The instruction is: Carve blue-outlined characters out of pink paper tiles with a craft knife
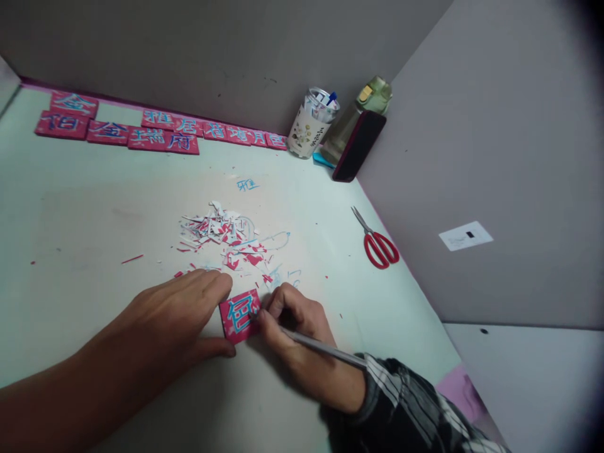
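Between both grips, the red tile point(240, 316) lies pinned flat under the left hand point(182, 314), steadied while the right hand point(295, 327), closed on a thin tool point(321, 347), works its edge.

The tile point(240, 316) lies between the hands, scraps point(226, 236) behind it, scissors point(377, 242) to the right.

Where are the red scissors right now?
The red scissors lie on the table, right of the paper scraps, beyond the right hand.
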### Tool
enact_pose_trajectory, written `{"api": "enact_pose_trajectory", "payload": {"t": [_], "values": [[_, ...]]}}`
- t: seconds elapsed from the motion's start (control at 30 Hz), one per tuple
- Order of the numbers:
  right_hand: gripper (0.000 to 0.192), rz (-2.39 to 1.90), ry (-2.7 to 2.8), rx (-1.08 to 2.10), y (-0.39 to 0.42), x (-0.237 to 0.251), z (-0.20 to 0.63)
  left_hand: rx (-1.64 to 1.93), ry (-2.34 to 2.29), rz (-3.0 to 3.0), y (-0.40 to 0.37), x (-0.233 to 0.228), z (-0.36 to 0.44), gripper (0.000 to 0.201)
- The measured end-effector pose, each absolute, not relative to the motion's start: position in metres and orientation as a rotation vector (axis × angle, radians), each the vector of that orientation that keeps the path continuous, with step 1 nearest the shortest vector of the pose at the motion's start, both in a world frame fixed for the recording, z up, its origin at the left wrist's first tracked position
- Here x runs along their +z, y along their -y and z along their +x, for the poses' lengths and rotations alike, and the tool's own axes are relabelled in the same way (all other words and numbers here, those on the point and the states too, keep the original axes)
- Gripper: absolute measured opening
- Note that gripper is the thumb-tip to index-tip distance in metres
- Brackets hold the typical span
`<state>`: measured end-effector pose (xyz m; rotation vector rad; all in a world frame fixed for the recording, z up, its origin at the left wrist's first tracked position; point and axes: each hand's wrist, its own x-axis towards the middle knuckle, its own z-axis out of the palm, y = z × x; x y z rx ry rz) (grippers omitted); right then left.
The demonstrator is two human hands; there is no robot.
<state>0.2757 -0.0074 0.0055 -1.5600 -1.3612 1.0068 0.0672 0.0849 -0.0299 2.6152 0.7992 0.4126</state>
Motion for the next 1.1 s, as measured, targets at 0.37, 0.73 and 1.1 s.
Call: {"api": "enact_pose_trajectory", "payload": {"t": [0.37,0.73,1.1], "values": [[0.023,-1.268,2.178,0.092,0.007,-0.007,0.281,0.459,-0.788,2.670,-0.083,-0.024,0.072,0.034],[0.036,-1.143,2.473,-0.022,0.002,0.007,0.286,0.435,-0.839,2.641,-0.080,-0.026,0.072,0.030],[0.021,-1.128,2.500,0.176,-0.003,0.004,0.296,0.464,-0.834,2.603,-0.079,-0.024,0.071,0.027]]}}
